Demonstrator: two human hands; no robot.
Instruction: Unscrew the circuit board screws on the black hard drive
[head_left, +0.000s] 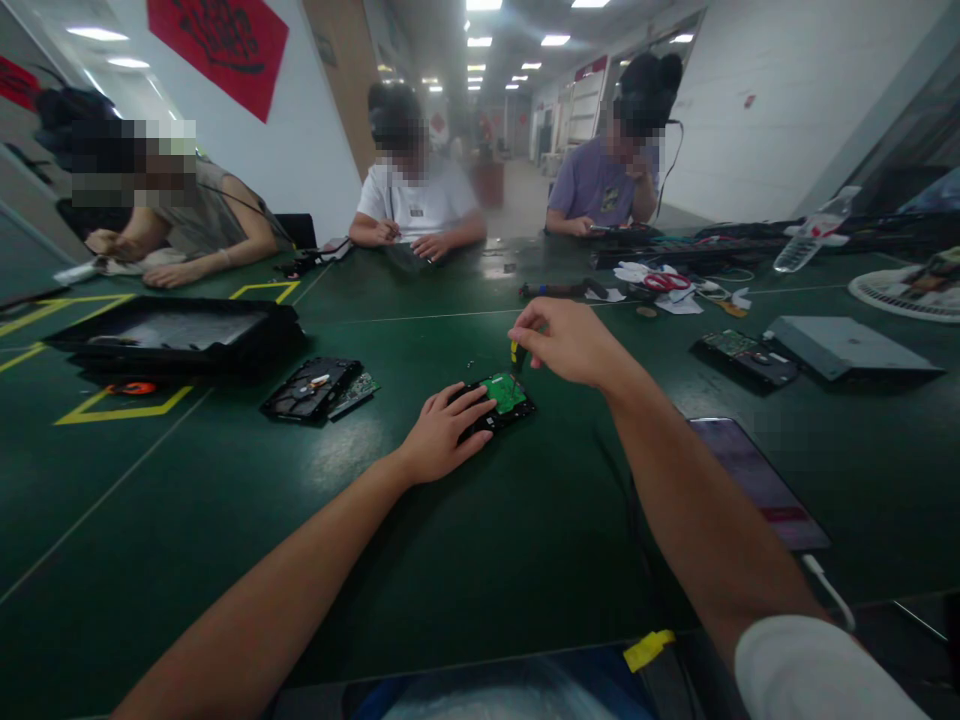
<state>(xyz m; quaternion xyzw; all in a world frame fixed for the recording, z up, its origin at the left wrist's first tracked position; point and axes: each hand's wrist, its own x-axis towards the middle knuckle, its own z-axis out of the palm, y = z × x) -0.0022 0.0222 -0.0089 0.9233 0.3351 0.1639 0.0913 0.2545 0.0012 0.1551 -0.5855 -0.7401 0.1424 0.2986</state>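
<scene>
A hard drive (517,408) lies on the green table with its green circuit board (507,392) facing up. My left hand (452,430) rests across the drive's left part, fingers stretched out and spread, covering that end. Above the board's far right edge, my right hand (559,338) pinches a small screwdriver (517,353) with a yellow and black handle. Its shaft points down at the board; whether the tip sits in a screw is too small to tell. Tiny bits, perhaps screws, lie just beyond the drive.
Left of the drive lie another hard drive (311,388) and a loose circuit board (354,396). Farther left is a black tray (180,335). On the right are a phone (757,480), another drive (742,358), a grey metal box (851,348) and a bottle (816,235). Three people sit opposite.
</scene>
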